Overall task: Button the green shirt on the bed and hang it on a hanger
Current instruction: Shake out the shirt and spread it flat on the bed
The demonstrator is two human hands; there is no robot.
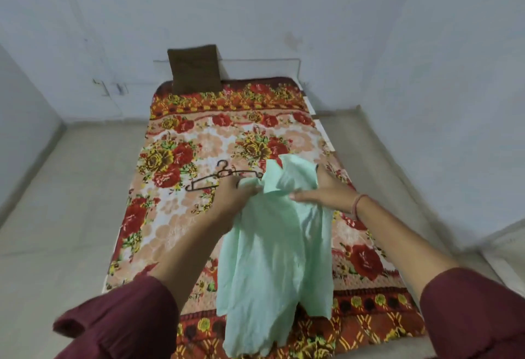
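Note:
The pale green shirt (pixel 272 259) hangs crumpled above the floral bed (pixel 176 216), lifted by both my hands. My left hand (pixel 233 196) grips a bunch of fabric near the shirt's top left. My right hand (pixel 326 188) holds the top right part, thumb stretched across the front and fingers behind the cloth. A dark wire hanger (pixel 216 178) lies flat on the bed just beyond my left hand, partly hidden by the shirt. The buttons are not visible.
A brown pillow (pixel 194 70) leans against the wall at the head of the bed. Tiled floor (pixel 71 202) runs along both sides of the bed. White walls close in behind and to the right.

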